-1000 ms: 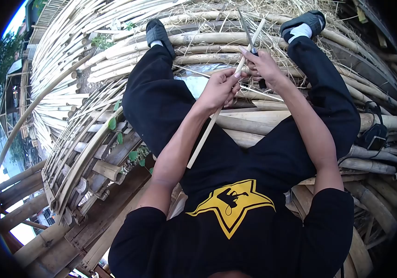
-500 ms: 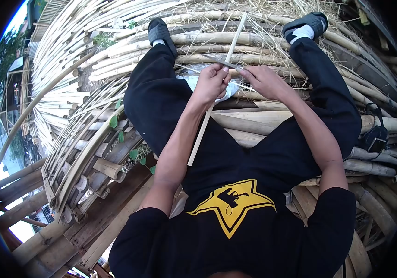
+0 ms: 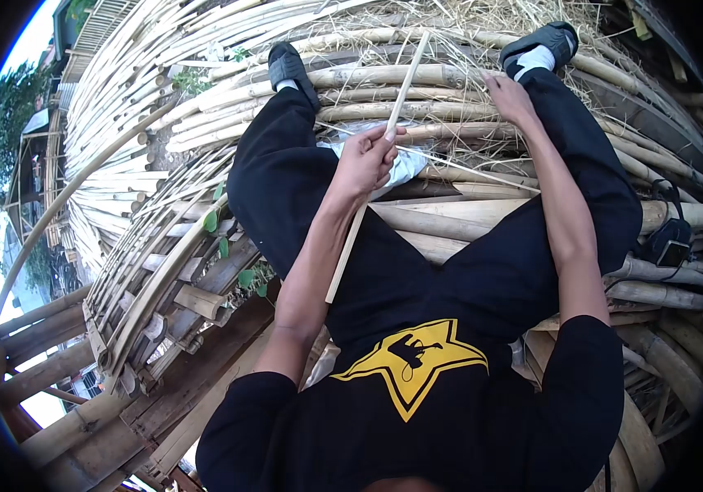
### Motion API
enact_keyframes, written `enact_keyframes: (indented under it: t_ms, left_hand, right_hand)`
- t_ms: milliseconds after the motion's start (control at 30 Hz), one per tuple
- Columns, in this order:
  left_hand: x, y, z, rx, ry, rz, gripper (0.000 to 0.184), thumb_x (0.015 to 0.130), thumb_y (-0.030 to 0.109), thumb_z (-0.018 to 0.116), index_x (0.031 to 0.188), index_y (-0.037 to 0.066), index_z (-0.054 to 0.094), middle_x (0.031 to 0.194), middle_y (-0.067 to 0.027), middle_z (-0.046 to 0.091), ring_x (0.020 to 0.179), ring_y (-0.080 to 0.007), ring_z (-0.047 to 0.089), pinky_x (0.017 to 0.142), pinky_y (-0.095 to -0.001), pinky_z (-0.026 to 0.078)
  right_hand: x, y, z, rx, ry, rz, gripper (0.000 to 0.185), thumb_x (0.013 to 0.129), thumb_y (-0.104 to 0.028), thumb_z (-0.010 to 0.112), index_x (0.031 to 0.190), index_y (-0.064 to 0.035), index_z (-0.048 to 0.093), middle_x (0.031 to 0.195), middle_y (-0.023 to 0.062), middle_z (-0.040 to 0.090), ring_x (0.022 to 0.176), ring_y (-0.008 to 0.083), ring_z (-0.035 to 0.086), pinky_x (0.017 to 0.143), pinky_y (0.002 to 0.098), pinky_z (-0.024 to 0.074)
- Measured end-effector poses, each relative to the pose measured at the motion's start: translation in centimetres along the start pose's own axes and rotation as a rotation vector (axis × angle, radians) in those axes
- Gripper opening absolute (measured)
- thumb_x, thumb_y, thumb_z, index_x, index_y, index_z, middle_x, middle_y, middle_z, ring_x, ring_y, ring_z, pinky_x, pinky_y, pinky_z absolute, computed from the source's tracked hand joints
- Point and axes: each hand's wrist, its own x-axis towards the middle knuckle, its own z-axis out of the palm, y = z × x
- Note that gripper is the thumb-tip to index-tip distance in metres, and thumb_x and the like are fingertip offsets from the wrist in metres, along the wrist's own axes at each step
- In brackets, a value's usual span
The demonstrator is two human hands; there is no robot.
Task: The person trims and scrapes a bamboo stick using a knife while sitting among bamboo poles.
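Note:
My left hand (image 3: 365, 162) is closed around a long, narrow bamboo strip (image 3: 406, 86). The strip slants from between my legs up toward the straw, with its lower end (image 3: 337, 283) passing beside my left forearm. My right hand (image 3: 511, 100) is beside my right shin, apart from the strip, its fingers curled around the knife. The knife's blade is hard to make out against the straw. Below my left hand lies a pale plastic bag (image 3: 405, 168), and thin bamboo slivers (image 3: 470, 170) lie beside it.
Bamboo poles (image 3: 384, 75) lie beneath my feet, with loose straw (image 3: 466, 53) over them. Stacked split bamboo (image 3: 155, 279) stands at the left with green leaves (image 3: 210, 221). A small black strapped device (image 3: 670, 243) rests on poles at the right.
My right hand has moved away from the strip, up and to the right toward my right shin. The left hand has shifted slightly down, still holding the strip.

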Motion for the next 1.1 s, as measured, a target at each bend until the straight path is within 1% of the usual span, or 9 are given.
enact_keyframes:
  t_ms: [133,200,300,367,567,767,900,1000,1100]
  left_hand:
    - [-0.3,0.0,-1.3,-0.025,0.000,-0.077,0.026,0.098,0.019,0.048,0.114,0.000,0.054,0.064,0.0032,0.045,0.039,0.0002,0.030,0.032,-0.0179,0.023]
    - [0.9,0.1,0.0,0.007,-0.004,-0.047,0.027,0.097,0.019,0.048,0.116,-0.001,0.052,0.065,0.0015,0.046,0.037,-0.0011,0.030,0.033,-0.0180,0.026]
    - [1.4,-0.2,1.3,0.008,-0.048,-0.033,0.027,0.097,0.019,0.048,0.115,-0.001,0.052,0.065,0.0002,0.047,0.036,-0.0024,0.033,0.034,-0.0186,0.031]
    - [1.4,-0.5,1.6,-0.008,-0.087,-0.025,0.027,0.097,0.019,0.048,0.115,-0.001,0.052,0.066,-0.0004,0.048,0.036,-0.0031,0.035,0.034,-0.0192,0.035]
    - [2.1,-1.1,2.9,0.066,-0.109,-0.020,0.031,0.097,0.024,0.048,0.111,-0.003,0.051,0.067,-0.0034,0.052,0.038,-0.0063,0.047,0.037,-0.0216,0.045]
    - [2.1,-0.4,3.1,0.081,-0.093,0.003,0.028,0.099,0.022,0.045,0.112,-0.001,0.052,0.059,0.0012,0.044,0.032,-0.0042,0.034,0.032,-0.0202,0.036]
    - [3.0,-0.8,1.7,0.297,0.074,0.102,0.028,0.098,0.024,0.047,0.110,0.000,0.056,0.058,0.0032,0.042,0.036,-0.0026,0.034,0.032,-0.0205,0.031]
    - [3.2,-0.9,1.4,0.271,0.187,0.089,0.026,0.097,0.024,0.050,0.089,0.000,0.057,0.058,0.0036,0.042,0.037,-0.0027,0.033,0.032,-0.0205,0.028]
    - [3.6,-1.5,0.6,0.279,0.134,0.053,0.026,0.096,0.020,0.049,0.091,-0.002,0.060,0.056,0.0019,0.046,0.037,-0.0042,0.036,0.031,-0.0236,0.028]
  right_hand:
    - [1.7,2.5,-3.6,0.100,0.202,0.148,0.062,0.093,-0.057,0.032,0.081,-0.0036,0.063,0.074,0.0148,0.064,0.072,0.0305,0.062,0.069,0.0420,0.0454]
    - [1.7,0.5,-2.9,0.489,-0.023,0.249,0.062,0.090,-0.061,0.039,0.077,-0.0041,0.060,0.060,0.0067,0.054,0.056,0.0164,0.053,0.057,0.0322,0.0420]
    - [-2.3,-7.2,-2.3,0.842,-0.347,0.224,0.050,0.087,-0.058,0.053,0.082,-0.0080,0.053,0.051,-0.0091,0.028,0.038,0.0023,0.022,0.036,0.0210,0.0172]
    - [-4.1,-10.0,-2.1,0.962,-0.454,0.225,0.041,0.090,-0.048,0.055,0.084,-0.0077,0.052,0.052,-0.0098,0.029,0.040,0.0012,0.024,0.036,0.0210,0.0183]
    - [-6.7,-11.0,-0.8,1.248,-0.482,0.305,0.027,0.091,-0.033,0.059,0.082,-0.0094,0.050,0.054,-0.0100,0.032,0.041,0.0008,0.028,0.036,0.0204,0.0198]
    - [-7.5,-11.8,-2.4,0.860,-0.386,0.008,0.045,0.092,-0.046,0.052,0.080,-0.0029,0.059,0.055,-0.0052,0.042,0.045,0.0045,0.036,0.041,0.0243,0.0274]
    - [-6.8,-9.5,-3.7,0.245,-0.236,-0.386,0.059,0.091,-0.055,0.044,0.080,0.0007,0.059,0.061,0.0119,0.052,0.056,0.0247,0.048,0.055,0.0372,0.0397]
    - [-7.3,-10.0,-6.3,0.103,-0.550,-0.315,0.060,0.091,-0.055,0.043,0.081,0.0012,0.059,0.068,0.0176,0.056,0.065,0.0328,0.052,0.063,0.0424,0.0418]
    - [-7.4,-9.9,-6.5,0.035,-0.611,-0.268,0.059,0.091,-0.055,0.044,0.080,0.0012,0.059,0.070,0.0180,0.059,0.069,0.0333,0.057,0.065,0.0431,0.0431]
